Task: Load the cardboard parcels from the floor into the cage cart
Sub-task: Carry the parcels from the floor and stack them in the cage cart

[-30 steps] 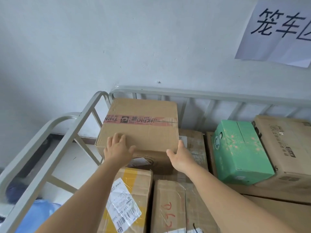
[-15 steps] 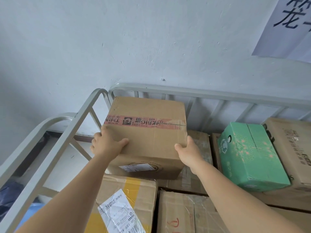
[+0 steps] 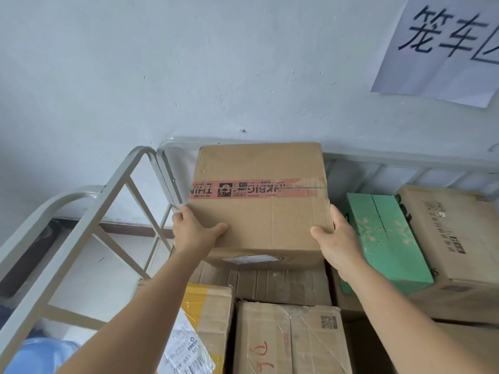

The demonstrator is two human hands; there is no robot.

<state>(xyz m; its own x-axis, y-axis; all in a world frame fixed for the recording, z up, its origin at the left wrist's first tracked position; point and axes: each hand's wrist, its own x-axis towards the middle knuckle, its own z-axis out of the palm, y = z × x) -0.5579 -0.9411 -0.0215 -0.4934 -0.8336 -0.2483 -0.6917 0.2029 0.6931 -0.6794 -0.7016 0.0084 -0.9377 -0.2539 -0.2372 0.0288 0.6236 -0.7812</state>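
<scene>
A brown cardboard parcel (image 3: pixel 259 201) with a red printed tape strip sits at the back left corner of the grey cage cart (image 3: pixel 113 190), on top of other boxes. My left hand (image 3: pixel 193 233) grips its left near edge, thumb on the top face. My right hand (image 3: pixel 337 238) grips its right near corner, thumb on top and fingers down the side. Below it lie a taped brown box (image 3: pixel 286 287), a box with yellow tape and a shipping label (image 3: pixel 208 317) and a box with red writing (image 3: pixel 291 338).
A green carton (image 3: pixel 386 238) lies right of the held parcel, with a large brown carton (image 3: pixel 453 233) beyond it. The cart's back rail (image 3: pixel 405 160) stands against a pale wall with a paper sign (image 3: pixel 445 44). Blue material (image 3: pixel 40 354) shows outside the left rail.
My hands moved from the parcel's near face to its left and right sides. The parcel now appears higher and farther back in the corner, covering part of the back rail.
</scene>
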